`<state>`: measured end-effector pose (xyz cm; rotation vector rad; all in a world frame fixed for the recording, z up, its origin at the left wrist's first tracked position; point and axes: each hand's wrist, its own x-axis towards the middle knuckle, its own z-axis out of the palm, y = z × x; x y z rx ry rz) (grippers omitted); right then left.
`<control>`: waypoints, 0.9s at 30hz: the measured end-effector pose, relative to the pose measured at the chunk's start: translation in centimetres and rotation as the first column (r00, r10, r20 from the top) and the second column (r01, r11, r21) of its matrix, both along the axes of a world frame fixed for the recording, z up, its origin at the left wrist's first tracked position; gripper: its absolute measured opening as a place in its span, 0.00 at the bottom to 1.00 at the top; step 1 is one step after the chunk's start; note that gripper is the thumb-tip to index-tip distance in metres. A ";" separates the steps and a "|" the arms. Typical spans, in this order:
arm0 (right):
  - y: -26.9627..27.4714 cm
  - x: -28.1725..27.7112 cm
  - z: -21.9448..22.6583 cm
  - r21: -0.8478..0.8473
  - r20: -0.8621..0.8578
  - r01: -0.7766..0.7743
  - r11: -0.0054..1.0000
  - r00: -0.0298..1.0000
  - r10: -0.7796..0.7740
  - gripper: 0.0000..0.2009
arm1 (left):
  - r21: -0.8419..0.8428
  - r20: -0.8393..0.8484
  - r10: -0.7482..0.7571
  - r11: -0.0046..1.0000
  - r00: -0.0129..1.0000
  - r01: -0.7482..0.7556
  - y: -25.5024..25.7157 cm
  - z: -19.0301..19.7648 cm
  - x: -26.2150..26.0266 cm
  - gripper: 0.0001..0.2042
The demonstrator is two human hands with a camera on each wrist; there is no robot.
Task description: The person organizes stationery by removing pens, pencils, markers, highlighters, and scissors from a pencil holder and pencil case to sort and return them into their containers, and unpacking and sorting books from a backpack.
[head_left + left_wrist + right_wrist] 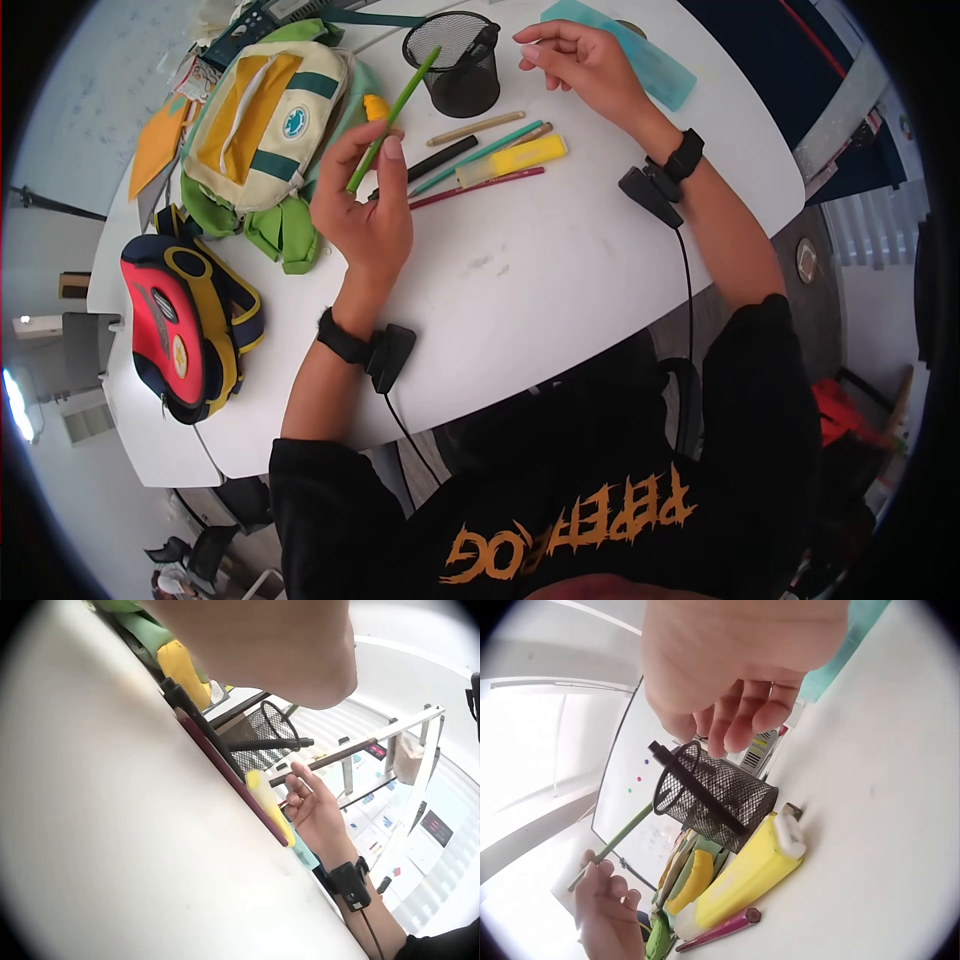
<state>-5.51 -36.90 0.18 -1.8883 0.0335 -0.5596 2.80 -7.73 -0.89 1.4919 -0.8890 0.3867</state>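
Observation:
My left hand (365, 220) pinches a slim green pencil (408, 95) between thumb and fingers, its upper end tilted toward the black mesh pen cup (468, 92). The cup stands upright and has a black marker (697, 791) leaning inside it. Right of the cup, my right hand (595, 75) hovers with loosely bent fingers and nothing in them. Below the cup, on the white table, lie a yellow highlighter (530, 153), a black marker (445, 155), a teal pencil (500, 147), a dark red pencil (490, 187) and a gold-coloured pencil (475, 129).
A green and cream backpack (270, 130) lies left of the cup, with a small yellow object (375, 107) beside it. Nearer the left edge sits a red and navy small backpack (180, 320). A translucent teal case (675, 80) lies behind my right hand.

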 end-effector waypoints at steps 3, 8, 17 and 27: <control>0.2 0.3 0.3 0.010 0.005 -0.005 1.000 1.000 0.004 0.15 | -0.033 -0.085 -0.049 0.998 0.995 0.047 -0.3 1.0 -0.6 0.15; 0.7 0.3 -0.6 -0.037 -0.037 -0.052 0.998 0.998 0.051 0.15 | 0.004 -0.167 -0.215 0.976 0.962 0.219 0.0 2.7 -0.4 0.25; 1.4 -0.9 -0.6 -0.577 -0.130 -0.094 0.811 0.991 0.023 0.13 | -0.012 -0.304 -0.372 0.922 0.877 0.387 -0.1 3.0 0.4 0.36; 1.0 -0.8 -0.5 -0.657 -0.115 -0.085 0.749 0.993 0.012 0.06 | 0.327 -0.168 -0.032 0.941 0.985 0.087 0.3 0.7 1.5 0.11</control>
